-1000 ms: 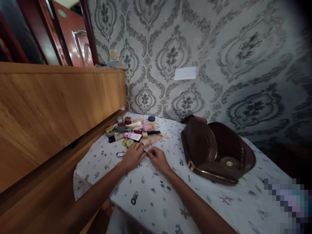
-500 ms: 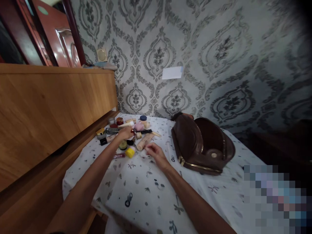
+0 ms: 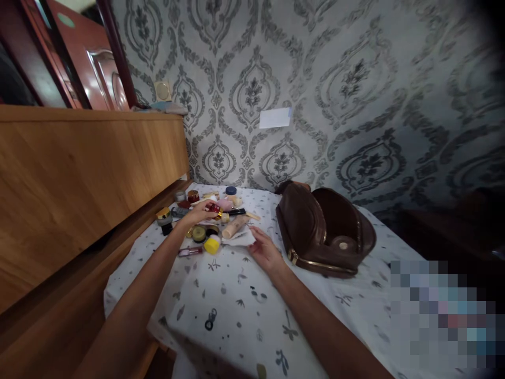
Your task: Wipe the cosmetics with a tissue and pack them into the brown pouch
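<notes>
Patterned wallpaper (image 3: 252, 100) rose behind a cloth-covered table (image 3: 232, 310). One brown bag (image 3: 327, 250) gaped open. Left of it, cosmetics (image 3: 199, 234) lay clustered, seemingly for easy reach: one yellow cap (image 3: 212, 244), one blue-lidded jar (image 3: 231, 192), others overlapping uncountably. Also left of the bag, the left hand's (image 3: 200, 212) grip pinched one red bottle (image 3: 213, 209); nearer it, the right hand (image 3: 266, 250) pinched one white sheet (image 3: 240, 238) at its edge, likely keeping it spread.

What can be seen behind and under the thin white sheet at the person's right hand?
Behind the thin white sheet at the right hand, a beige cylindrical tube lies on the white patterned cloth. Whatever is directly under the sheet is covered.
</notes>
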### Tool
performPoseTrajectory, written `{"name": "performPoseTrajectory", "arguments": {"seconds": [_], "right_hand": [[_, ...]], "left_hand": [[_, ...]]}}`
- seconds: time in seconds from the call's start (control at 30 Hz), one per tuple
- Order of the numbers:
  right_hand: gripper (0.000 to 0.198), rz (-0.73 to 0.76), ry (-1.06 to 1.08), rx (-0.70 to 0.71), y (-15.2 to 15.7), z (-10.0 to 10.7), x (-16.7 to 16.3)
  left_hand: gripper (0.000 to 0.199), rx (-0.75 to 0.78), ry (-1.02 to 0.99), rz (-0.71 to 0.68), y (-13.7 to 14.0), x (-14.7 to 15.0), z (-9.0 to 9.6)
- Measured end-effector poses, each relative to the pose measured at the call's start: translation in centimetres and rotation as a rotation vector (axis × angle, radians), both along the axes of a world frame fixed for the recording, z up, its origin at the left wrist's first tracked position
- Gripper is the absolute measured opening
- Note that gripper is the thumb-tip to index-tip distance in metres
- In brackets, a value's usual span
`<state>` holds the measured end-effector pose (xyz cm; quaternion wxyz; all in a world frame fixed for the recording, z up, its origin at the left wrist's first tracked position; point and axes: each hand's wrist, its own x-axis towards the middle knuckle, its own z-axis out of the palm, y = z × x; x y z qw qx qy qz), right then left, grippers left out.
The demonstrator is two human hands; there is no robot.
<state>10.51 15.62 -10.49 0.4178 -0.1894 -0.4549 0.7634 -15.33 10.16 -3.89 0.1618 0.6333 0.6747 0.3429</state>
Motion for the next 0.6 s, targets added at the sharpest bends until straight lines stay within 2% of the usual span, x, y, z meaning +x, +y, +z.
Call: {"name": "performPoseTrajectory", "arguments": {"seconds": [0.1,0.23,0.37,0.47,0.6], "right_hand": [[0.015,0.002,0.106,-0.168,0.7,0.2,0.4],[0.013,0.025,0.195,-0.327,0.9,0.7,0.9],[0.013,0.098,0.272,-0.501,0.7,1.5,1.3],[0.015,0.089,0.182,-0.395,0.2,1.9,1.2],[0.034,0.035,-0.028,-0.068,-1.1,2.0,0.5]], "left_hand": [[0.047,-0.021,0.110,0.030,-0.6,-0.1,0.3],[0.047,-0.080,0.279,0.128,-0.3,0.8,-0.2],[0.035,-0.121,0.392,0.217,0.7,1.5,-0.3],[0.032,-0.110,0.438,0.338,2.0,0.2,0.9],[0.033,-0.096,0.472,0.561,4.1,-3.9,2.4]]}}
